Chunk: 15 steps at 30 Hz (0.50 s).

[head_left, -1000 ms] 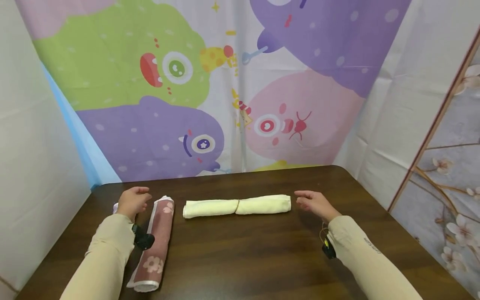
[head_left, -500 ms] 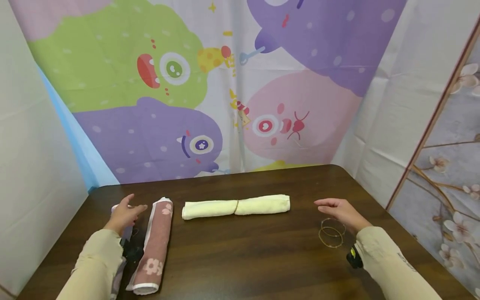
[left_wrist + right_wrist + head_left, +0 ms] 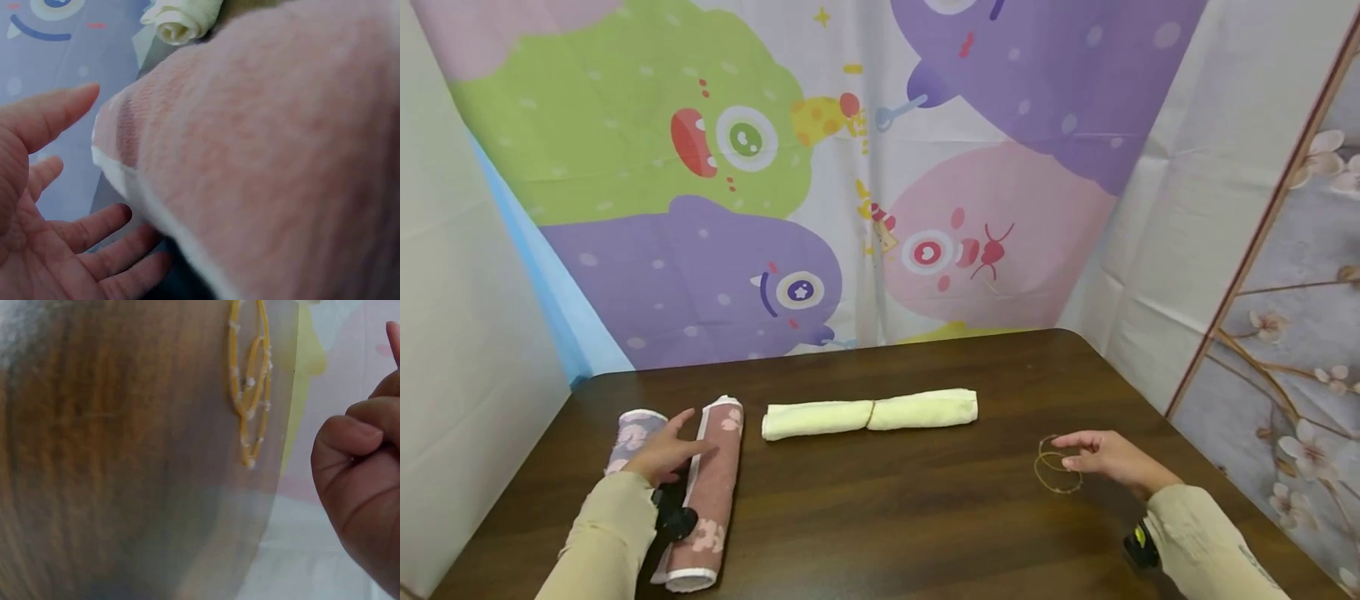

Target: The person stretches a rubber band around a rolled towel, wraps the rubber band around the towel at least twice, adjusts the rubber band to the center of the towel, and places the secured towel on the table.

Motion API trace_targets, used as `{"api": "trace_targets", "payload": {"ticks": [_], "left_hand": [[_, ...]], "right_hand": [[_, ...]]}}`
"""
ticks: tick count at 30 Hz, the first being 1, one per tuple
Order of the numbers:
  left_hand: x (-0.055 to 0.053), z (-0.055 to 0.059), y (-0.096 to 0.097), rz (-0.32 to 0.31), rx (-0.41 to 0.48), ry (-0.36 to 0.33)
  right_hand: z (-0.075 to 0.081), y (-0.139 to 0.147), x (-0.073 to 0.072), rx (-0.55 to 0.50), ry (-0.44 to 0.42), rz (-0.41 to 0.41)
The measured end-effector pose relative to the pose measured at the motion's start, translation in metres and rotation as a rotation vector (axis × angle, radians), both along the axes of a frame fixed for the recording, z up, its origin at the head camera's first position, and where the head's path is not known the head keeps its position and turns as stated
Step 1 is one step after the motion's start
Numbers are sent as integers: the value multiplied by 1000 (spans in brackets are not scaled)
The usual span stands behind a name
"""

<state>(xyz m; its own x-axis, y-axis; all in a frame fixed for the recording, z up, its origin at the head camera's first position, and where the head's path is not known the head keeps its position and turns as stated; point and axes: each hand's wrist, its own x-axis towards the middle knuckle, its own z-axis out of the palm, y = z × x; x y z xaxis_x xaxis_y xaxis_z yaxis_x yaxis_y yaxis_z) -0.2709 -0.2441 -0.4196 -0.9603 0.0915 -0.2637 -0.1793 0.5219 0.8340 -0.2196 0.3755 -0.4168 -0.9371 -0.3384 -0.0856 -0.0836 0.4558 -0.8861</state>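
In the head view my left hand (image 3: 664, 452) reaches over the gap between a dusty-pink rolled towel (image 3: 718, 467) and a purple rolled towel (image 3: 634, 432). Its thumb and fingers are spread at the pink roll's left edge. The left wrist view has the fingertips right by the white hem of that pink towel (image 3: 269, 144). At the right, my right hand (image 3: 1116, 460) hovers with loosely bent fingers beside thin yellowish rubber bands (image 3: 1037, 477) on the table. In the right wrist view those rubber bands (image 3: 234, 381) lie apart from the fingers.
A pale yellow rolled towel (image 3: 925, 410) with a band round its middle lies crosswise on the dark wooden table (image 3: 880, 517). Behind the table hangs a cartoon curtain (image 3: 737, 275). White cloth walls (image 3: 490, 292) stand at the sides.
My right hand has moved right and nearer my body, away from the yellow roll to the rubber bands. My left hand has come nearer too and now overlaps the pink roll's edge.
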Motion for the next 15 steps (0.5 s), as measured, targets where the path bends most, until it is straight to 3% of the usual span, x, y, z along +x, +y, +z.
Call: {"api": "trace_targets", "payload": {"ticks": [9, 15], "left_hand": [[3, -11, 8, -58, -4, -12], [5, -15, 12, -40, 29, -27]], "right_hand": [[-16, 15, 0, -62, -13, -36], [-20, 23, -3, -34, -9, 1]]}}
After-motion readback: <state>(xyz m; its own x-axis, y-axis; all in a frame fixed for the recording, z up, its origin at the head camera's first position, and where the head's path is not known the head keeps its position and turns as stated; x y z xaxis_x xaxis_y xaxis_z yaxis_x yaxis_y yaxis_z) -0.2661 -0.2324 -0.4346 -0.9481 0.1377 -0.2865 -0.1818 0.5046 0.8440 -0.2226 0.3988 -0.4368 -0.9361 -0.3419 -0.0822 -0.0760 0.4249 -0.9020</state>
